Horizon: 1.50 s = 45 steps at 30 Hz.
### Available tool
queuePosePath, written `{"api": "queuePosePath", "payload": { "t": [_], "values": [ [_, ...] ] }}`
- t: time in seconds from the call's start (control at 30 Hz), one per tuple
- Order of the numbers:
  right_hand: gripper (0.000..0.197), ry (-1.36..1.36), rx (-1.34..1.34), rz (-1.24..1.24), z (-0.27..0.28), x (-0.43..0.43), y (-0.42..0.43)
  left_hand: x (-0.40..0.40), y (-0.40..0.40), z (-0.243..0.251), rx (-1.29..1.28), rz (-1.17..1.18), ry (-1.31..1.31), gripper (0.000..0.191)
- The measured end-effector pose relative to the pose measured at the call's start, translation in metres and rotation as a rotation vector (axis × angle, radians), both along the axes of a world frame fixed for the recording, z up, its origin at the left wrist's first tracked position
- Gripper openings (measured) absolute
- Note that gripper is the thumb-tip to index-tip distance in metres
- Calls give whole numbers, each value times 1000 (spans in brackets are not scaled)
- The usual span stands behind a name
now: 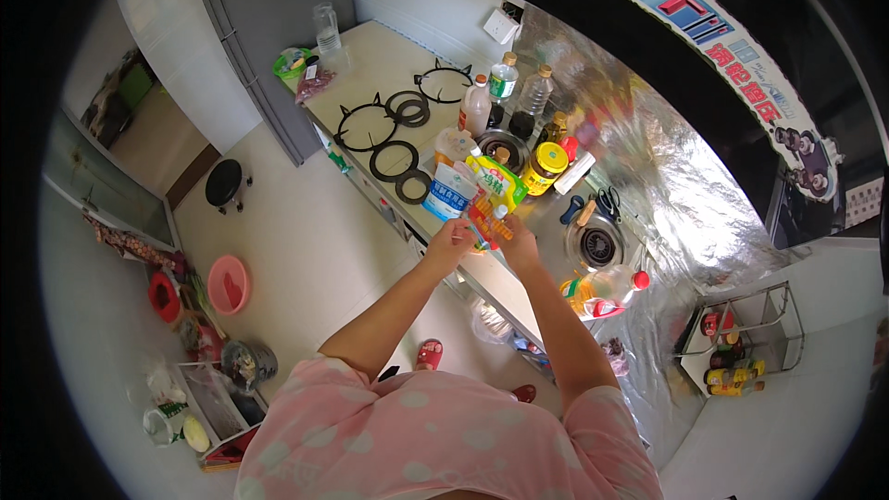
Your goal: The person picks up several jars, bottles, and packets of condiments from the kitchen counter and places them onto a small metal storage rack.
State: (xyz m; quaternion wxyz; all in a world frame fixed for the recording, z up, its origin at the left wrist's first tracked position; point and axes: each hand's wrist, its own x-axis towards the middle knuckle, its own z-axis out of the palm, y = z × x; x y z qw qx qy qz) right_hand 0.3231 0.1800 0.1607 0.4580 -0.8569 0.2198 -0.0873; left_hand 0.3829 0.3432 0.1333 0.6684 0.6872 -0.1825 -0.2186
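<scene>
My left hand (446,243) is at the counter's front edge with its fingers curled, just below a blue and white salt bag (450,189). Whether anything is pinched in those fingers is too small to tell. My right hand (519,244) grips the edge of a red and orange printed packet (480,214). A small white cap (500,211) shows beside it. Behind stand a yellow-green pouch (499,180) and a jar with a yellow lid (550,158). A translucent tub (455,146) sits behind the salt bag.
Black pan supports and rings (394,161) lie on the counter. Several bottles (533,94) stand by a burner. Scissors (610,203) lie near another burner (599,244), with a large oil bottle (601,289) beyond. On the floor are a stool (223,182) and a pink basin (229,283).
</scene>
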Motion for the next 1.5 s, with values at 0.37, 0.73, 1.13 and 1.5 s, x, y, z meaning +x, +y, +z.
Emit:
{"api": "queuePosePath", "payload": {
  "t": [0.37, 0.73, 1.13, 1.5],
  "values": [
    [29, -57, 65, 324, -5, -13, -9, -4, -25, -5, 74, -66, 625, 77],
    [22, 41, 601, 179, -10, 23, 12, 4, -21, 22, -69, 35, 447, 81],
    [28, -326, 410, -331, -25, 57, -33, 10, -4, -16, -27, 42, 661, 54],
    [23, -316, 487, -319, -32, 47, -29, 8, -8, 9, 38, -13, 653, 47]
  ]
}}
